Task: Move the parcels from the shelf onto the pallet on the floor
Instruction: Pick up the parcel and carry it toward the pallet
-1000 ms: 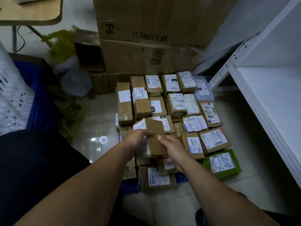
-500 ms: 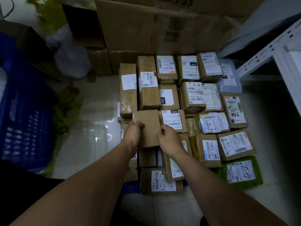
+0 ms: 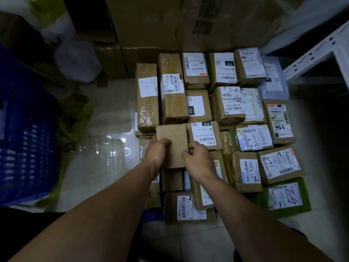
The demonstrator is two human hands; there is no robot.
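Plain brown parcel (image 3: 172, 138) lies level on the pile, blank face up, snug against the 010-labelled parcel (image 3: 204, 135) to its right; left hand (image 3: 157, 153) grips its left edge, fingers curled over the top; right hand (image 3: 198, 160) pinches its right edge; taped parcels crowd the blue pallet (image 3: 151, 214); white shelf (image 3: 311, 53) far right; blue crate (image 3: 24, 148) left.
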